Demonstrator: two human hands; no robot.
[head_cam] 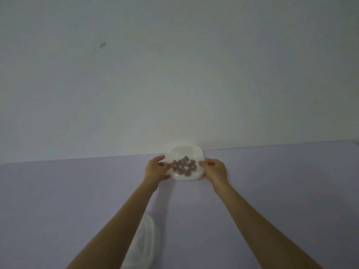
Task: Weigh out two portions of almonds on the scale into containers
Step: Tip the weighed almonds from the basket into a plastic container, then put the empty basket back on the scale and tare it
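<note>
Pale lilac tabletop [77,191] meeting a plain white wall [174,74], seen from the head camera. A white, square, round-cornered container [191,178] sits at the far edge of the table, against the foot of the wall, and serves as the landmark below.

Contents: a loose single layer of brown almonds [184,166] lies inside it. They look slightly hazy, so it cannot be told whether a translucent lid covers them.

Hands: the left hand [155,168] grips the container's left side, fingers curled over the rim and thumb at the near corner. The right hand [214,169] grips its right side in the same way. Both hands are closed narrowly round the container, with both arms at full stretch.

Other items: a second white ribbed container [141,247] lies well nearer the person than the landmark and to its left, partly hidden under the left forearm. Its contents cannot be seen.

Progress (judgement): one portion appears to be already in a container. No scale is in view, so whether this portion has been weighed, or what remains for the second, cannot be established.

Writing: no brand, label or legible text. A small dark mark on the landmark's near wall is too small to read.
</note>
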